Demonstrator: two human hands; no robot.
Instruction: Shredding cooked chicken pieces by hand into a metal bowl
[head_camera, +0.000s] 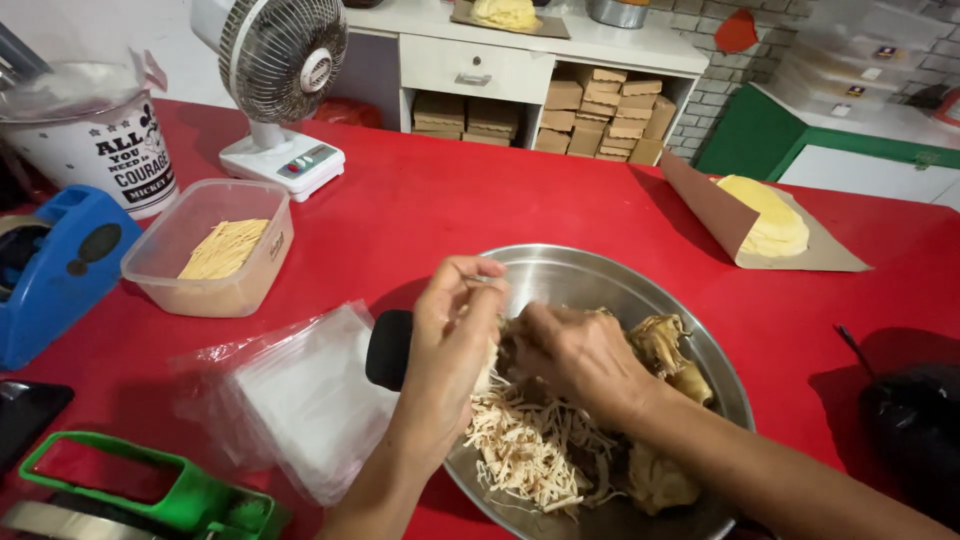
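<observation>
Both hands over metal bowl (600, 275): left hand (455, 345) pinching pale shred, right hand (575, 355) curled on brown chunk in bowl. Shreds (525, 445) at bowl's near side.

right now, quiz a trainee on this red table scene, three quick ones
1. True or false: both hands work inside the metal bowl.
2. What lies in the clear plastic tub? A) pale thin sticks B) eggs C) coins
3. Which hand is raised, pinching a strand?

Key
1. True: left hand and right hand are over the shredded pale strips.
2. A.
3. The left hand.
</observation>
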